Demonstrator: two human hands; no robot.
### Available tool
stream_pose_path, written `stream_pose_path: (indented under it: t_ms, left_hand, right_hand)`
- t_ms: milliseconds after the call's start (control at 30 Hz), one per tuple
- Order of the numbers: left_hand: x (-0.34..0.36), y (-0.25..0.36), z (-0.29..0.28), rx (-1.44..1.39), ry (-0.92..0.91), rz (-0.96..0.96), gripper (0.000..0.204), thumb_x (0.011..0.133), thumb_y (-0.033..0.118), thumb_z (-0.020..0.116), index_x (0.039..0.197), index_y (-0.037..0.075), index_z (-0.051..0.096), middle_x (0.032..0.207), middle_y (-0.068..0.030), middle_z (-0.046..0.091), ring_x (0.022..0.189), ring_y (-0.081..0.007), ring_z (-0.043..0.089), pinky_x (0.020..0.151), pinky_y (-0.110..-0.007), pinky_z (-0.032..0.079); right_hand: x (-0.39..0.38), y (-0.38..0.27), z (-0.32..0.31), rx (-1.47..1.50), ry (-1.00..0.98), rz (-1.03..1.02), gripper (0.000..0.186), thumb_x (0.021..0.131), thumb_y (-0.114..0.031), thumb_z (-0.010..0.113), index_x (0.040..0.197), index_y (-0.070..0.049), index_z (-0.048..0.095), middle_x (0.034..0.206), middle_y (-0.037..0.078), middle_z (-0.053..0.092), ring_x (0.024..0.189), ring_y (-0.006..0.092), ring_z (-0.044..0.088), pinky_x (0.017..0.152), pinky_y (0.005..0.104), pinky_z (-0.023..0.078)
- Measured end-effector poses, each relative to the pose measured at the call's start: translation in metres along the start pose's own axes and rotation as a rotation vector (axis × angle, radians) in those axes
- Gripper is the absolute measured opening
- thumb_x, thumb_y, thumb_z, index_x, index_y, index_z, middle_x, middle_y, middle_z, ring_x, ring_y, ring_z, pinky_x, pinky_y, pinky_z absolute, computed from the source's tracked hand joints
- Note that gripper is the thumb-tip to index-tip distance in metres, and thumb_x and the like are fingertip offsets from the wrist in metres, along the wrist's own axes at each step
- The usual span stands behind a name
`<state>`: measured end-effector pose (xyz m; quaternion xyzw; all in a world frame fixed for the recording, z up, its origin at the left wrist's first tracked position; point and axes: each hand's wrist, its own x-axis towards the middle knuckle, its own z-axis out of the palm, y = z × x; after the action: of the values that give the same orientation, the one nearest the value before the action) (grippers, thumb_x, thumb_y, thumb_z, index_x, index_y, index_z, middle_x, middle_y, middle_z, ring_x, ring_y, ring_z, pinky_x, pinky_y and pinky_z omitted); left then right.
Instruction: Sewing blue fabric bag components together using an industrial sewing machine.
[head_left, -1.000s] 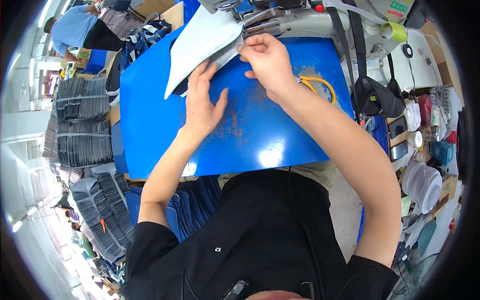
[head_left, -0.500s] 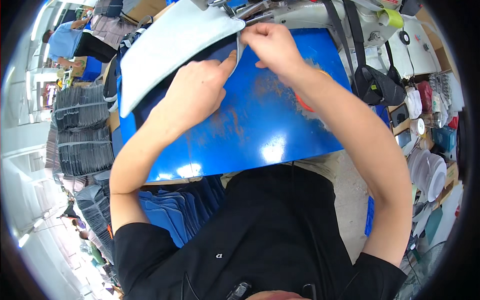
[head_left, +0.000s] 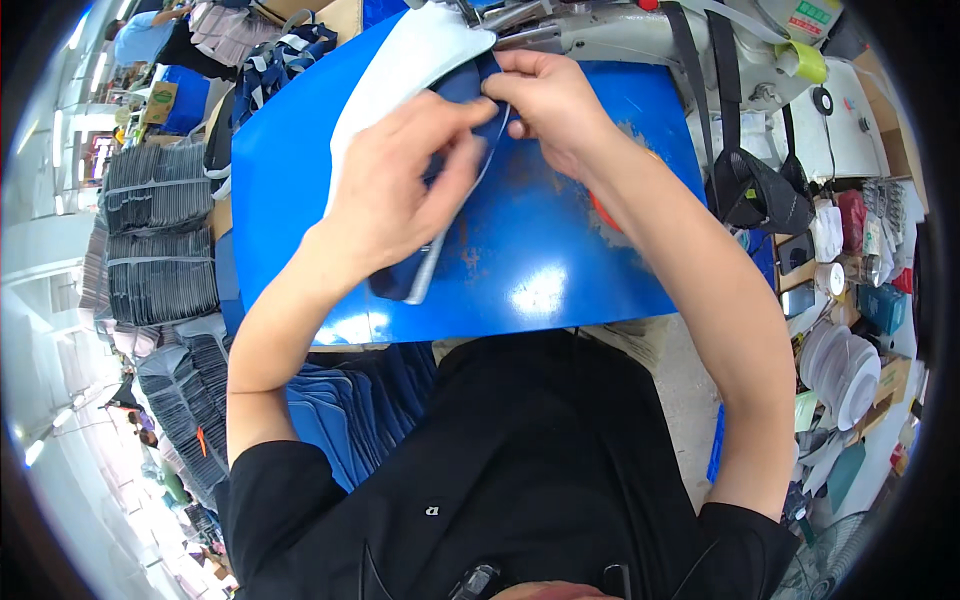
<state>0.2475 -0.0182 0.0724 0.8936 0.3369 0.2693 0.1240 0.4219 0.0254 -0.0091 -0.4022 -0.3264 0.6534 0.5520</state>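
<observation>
My right hand [head_left: 540, 105] pinches the upper edge of a fabric piece at the sewing machine [head_left: 560, 35]. The piece has a white panel [head_left: 395, 65] and a dark navy layer with a pale edge [head_left: 395, 280], angled down across the blue tabletop [head_left: 285, 180]. My left hand [head_left: 405, 165] is bent over the middle of the piece, its fingers smeared by motion and what they grip unclear. Beside my right forearm lie orange-handled scissors [head_left: 605, 210], mostly hidden by it.
Banded stacks of grey panels [head_left: 155, 280] stand at left, blue panels [head_left: 330, 410] below the table. Black straps with a mesh pouch [head_left: 755, 200] hang at the machine's right, near spools [head_left: 835, 370]. A person in blue [head_left: 140, 40] is at the upper left.
In the last half second the white panel's lower end has moved right and the dark layer has swung down toward the front edge. My left hand's fingers have curled differently.
</observation>
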Motion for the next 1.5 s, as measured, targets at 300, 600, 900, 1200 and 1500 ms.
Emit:
stream_pose_path:
  t_ms: [300,600,900,1200,1500]
  left_hand:
    - [0.040,-0.063,-0.066,0.879,-0.455,0.290,0.080,0.091,0.003,0.065,0.161,0.035,0.040,0.097,-0.0088,0.054,0.081,-0.0249,0.065,0.070,-0.036,0.056]
    - [0.066,-0.050,-0.086,0.943,-0.610,0.453,0.069,0.092,0.005,0.064,0.156,0.030,0.051,0.103,-0.0108,0.063,0.069,-0.0223,0.070,0.060,-0.035,0.057]
    - [0.078,-0.021,-0.069,1.021,-0.600,0.328,0.053,0.085,0.002,0.067,0.136,0.016,0.071,0.099,-0.0134,0.070,0.077,-0.0260,0.076,0.066,-0.034,0.060]
    - [0.063,-0.006,-0.030,0.812,-0.475,0.188,0.057,0.076,0.006,0.071,0.132,-0.004,0.065,0.092,-0.0135,0.069,0.073,-0.0284,0.074,0.063,-0.036,0.057]
    - [0.065,0.009,0.015,0.715,-0.286,-0.129,0.036,0.080,0.007,0.065,0.113,-0.006,0.065,0.083,-0.0208,0.071,0.073,-0.0375,0.074,0.063,-0.045,0.058]
  right_hand:
    - [-0.004,-0.004,0.000,-0.151,0.023,-0.023,0.030,0.085,-0.007,0.071,0.113,0.000,0.077,0.082,0.001,0.073,0.062,0.0066,0.059,0.050,0.0237,0.044]
    - [-0.011,-0.008,0.008,-0.067,0.043,0.050,0.031,0.091,-0.004,0.072,0.121,0.002,0.074,0.087,0.002,0.070,0.064,0.0068,0.059,0.050,0.0225,0.046]
    - [0.002,0.002,0.009,0.040,0.069,-0.041,0.022,0.093,-0.005,0.075,0.113,0.003,0.073,0.086,0.002,0.070,0.067,0.0056,0.061,0.049,0.0212,0.047]
    - [0.006,0.013,0.009,0.063,0.113,-0.172,0.027,0.093,-0.002,0.075,0.118,0.005,0.075,0.088,0.001,0.071,0.068,0.0011,0.057,0.057,0.0173,0.044]
    - [0.004,0.028,-0.001,-0.085,0.087,-0.268,0.031,0.094,-0.004,0.074,0.124,0.003,0.074,0.096,-0.002,0.066,0.066,-0.0016,0.049,0.055,0.0175,0.039]
